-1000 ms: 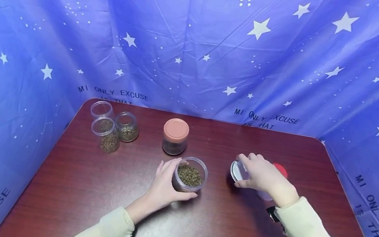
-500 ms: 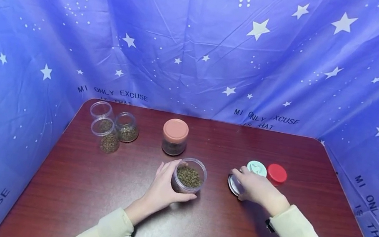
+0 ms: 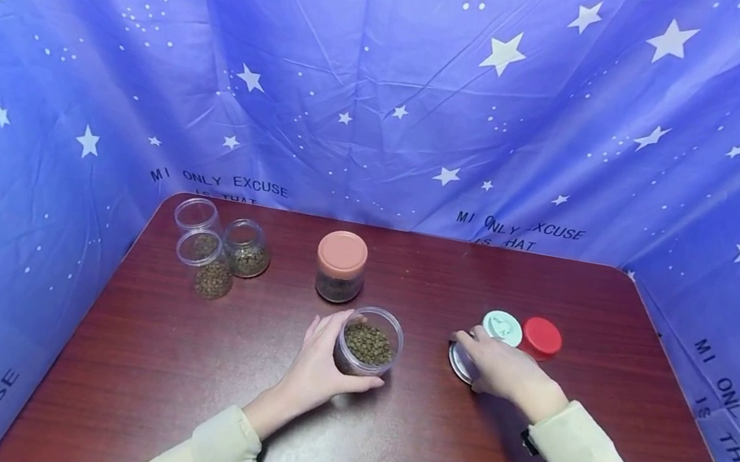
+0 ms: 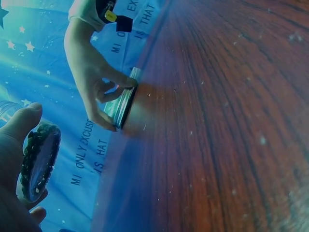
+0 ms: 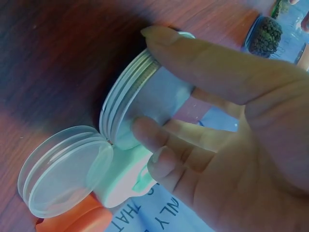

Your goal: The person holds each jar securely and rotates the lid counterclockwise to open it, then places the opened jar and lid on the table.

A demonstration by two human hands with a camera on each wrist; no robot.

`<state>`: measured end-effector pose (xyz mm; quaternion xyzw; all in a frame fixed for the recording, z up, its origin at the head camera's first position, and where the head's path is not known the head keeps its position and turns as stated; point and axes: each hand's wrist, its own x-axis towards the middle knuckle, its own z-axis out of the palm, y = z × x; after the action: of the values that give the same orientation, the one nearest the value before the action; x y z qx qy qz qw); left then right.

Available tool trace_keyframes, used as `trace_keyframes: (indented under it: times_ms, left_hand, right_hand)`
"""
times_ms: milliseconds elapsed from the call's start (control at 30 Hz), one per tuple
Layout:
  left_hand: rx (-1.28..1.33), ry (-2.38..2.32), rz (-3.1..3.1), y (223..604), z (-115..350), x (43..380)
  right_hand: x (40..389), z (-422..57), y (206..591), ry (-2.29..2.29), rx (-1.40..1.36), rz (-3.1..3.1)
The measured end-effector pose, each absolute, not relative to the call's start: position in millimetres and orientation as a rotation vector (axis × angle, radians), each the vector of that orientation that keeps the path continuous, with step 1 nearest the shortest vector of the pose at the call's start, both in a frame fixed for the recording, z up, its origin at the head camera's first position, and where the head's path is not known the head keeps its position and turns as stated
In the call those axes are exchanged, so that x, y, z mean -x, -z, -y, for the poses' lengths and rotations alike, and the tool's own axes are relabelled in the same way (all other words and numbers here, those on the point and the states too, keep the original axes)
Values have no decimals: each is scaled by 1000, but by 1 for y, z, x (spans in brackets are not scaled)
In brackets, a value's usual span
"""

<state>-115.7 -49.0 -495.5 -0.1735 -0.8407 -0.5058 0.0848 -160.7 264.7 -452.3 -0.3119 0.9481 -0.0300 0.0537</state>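
Observation:
My left hand (image 3: 320, 361) grips a clear, uncapped jar (image 3: 347, 361) by its side, and brown-green pellets fill much of it. At the right, my right hand (image 3: 511, 378) holds a round silver lid (image 3: 461, 363) close over the table. In the right wrist view, the thumb lies over the rim of the silver lid (image 5: 137, 92). Right beside it there are a clear lid (image 5: 67, 171) and a mint-green lid (image 5: 125, 179). The head view shows the mint-green lid (image 3: 501, 328) just past my right fingers, with a red lid (image 3: 541, 337) next to it.
A jar with a salmon-pink lid (image 3: 343, 253) stands behind the held jar. At the back left, several uncapped clear jars (image 3: 205, 258) with pellets stand close together. A starry blue cloth (image 3: 385, 143) hangs behind the dark red table (image 3: 330, 455).
My right hand has come down and slightly nearer with the silver lid, uncovering the mint-green and red lids. My left hand and its jar have stayed in place.

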Motion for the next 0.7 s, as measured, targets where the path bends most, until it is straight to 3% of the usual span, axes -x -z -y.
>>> trace_keyframes:
  times_ms: [700]
  left_hand:
    - [476, 1597, 2369, 502, 57, 113]
  right_hand:
    - [156, -267, 452, 110, 1000, -2940]
